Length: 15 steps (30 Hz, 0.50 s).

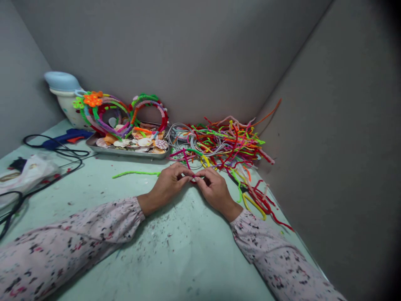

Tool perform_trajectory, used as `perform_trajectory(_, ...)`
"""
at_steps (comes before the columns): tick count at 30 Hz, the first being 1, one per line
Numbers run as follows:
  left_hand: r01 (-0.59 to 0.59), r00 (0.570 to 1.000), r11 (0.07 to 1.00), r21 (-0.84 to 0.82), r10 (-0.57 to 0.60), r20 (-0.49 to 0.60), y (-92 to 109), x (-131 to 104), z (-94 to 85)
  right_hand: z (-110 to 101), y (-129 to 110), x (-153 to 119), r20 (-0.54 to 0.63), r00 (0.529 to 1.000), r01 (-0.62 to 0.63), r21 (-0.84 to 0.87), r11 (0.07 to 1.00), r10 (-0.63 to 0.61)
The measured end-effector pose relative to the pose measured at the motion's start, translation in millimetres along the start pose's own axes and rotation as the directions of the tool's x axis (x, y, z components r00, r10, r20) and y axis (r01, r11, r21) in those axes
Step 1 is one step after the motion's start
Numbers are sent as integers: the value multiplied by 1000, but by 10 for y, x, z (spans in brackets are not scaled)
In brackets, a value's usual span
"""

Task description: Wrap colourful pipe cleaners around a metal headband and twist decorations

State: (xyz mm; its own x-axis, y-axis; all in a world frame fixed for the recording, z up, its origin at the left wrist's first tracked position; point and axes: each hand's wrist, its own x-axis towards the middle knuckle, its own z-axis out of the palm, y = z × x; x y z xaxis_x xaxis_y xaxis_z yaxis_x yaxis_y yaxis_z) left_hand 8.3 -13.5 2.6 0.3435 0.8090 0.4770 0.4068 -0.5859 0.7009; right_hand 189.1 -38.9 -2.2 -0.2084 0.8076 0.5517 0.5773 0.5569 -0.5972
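Note:
My left hand (173, 182) and my right hand (214, 187) meet fingertip to fingertip over the middle of the table. Both are closed in a pinch on a thin magenta pipe cleaner (186, 159), whose bent length sticks up behind the fingers. Part of it is covered by my fingertips. A light green pipe cleaner (134, 173) lies on the table and runs behind my left hand. Just beyond my hands spreads a heap of many-coloured pipe cleaners (241, 142), with coils of grey wire (200, 146) at its left side.
A metal tray (131, 154) of round pieces stands at the back, with fuzzy colourful headbands (150, 100) on it. Behind it is a white container with a blue lid (64, 81). Black cable (73, 156) and a plastic bag (31, 173) lie left. Grey walls enclose the table.

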Motion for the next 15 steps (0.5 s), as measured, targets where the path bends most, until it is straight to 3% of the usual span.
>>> perform_trajectory(15,25,998,998,60,-29,62,-3,-6,2,13,30,-11,6,1000,15,-8,1000,-15)
